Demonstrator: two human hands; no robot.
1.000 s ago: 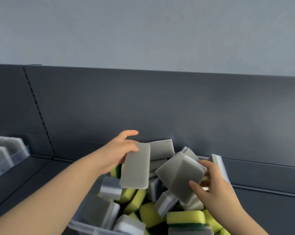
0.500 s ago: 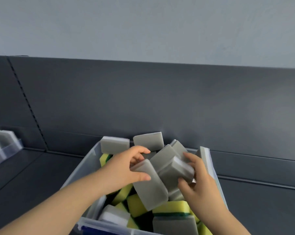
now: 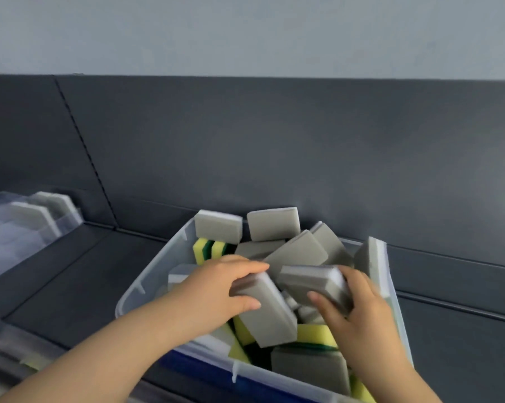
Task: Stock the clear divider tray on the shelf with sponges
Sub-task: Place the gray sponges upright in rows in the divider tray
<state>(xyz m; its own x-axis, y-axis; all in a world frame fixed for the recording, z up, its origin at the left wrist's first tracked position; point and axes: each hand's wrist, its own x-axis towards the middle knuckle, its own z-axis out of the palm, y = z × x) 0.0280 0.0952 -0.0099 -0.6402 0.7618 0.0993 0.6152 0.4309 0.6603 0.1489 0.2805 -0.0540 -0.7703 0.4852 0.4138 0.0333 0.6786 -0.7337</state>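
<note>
A clear plastic bin sits on the dark shelf, heaped with grey-and-white and yellow-green sponges. My left hand grips a grey sponge over the bin, thumb under it and fingers curled over its top end. My right hand holds a second grey sponge right beside the first, thumb on its front face. The clear divider tray stands at the far left of the shelf with grey sponges upright in it.
The dark shelf deck runs between the tray and the bin. A dark back panel rises behind both. More clear plastic shows blurred at the lower left edge.
Both hands have sunk lower over the bin and drawn together, each still holding its sponge. The view has swung left, bringing the divider tray further into sight.
</note>
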